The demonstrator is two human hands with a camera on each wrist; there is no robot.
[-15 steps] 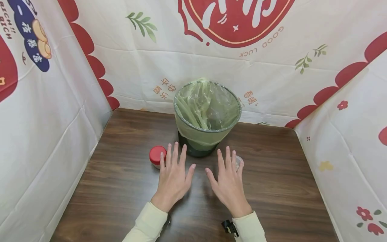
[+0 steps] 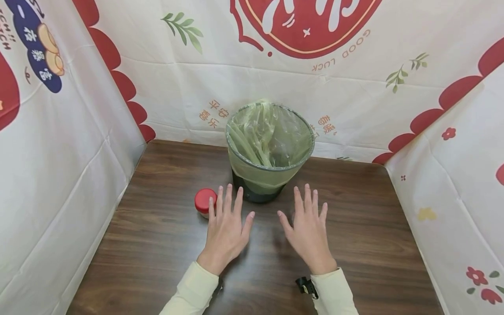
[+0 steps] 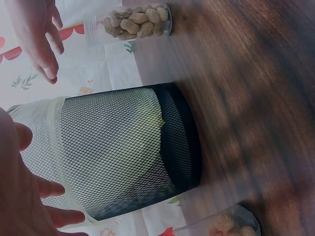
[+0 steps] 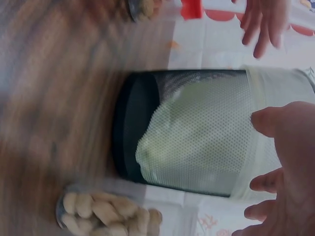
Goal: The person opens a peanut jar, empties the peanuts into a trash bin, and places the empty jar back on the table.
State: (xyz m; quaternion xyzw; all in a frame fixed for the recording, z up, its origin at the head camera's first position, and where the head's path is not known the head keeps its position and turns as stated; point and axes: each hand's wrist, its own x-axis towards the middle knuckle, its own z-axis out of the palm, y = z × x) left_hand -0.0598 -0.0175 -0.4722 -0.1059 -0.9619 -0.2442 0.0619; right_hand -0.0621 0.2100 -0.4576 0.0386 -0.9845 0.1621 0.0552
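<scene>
Both hands are held out above the wooden table (image 2: pixel 157 245) with fingers spread, and neither grips anything. My left hand (image 2: pixel 226 236) is near a jar with a red lid (image 2: pixel 205 200), its little finger overlapping the lid in the head view. My right hand (image 2: pixel 309 236) covers a clear jar in the head view. That jar (image 4: pixel 110 214), holding unshelled peanuts and with no lid visible, shows in both wrist views. Beyond and between the fingertips stands a dark mesh bin (image 3: pixel 113 152), upright, with a pale green plastic bag (image 2: pixel 256 135) lining it and folded over its rim.
A white printed cloth (image 2: pixel 177 87) with red patterns hangs behind the table and along both sides. The bin is close to the back cloth. Bare tabletop shows on both sides of the hands. A dark strap (image 2: pixel 307 286) is worn at the right wrist.
My right hand has moved a little to the right, and the clear jar, partly visible before, is now hidden behind it. The left hand stays almost where it was.
</scene>
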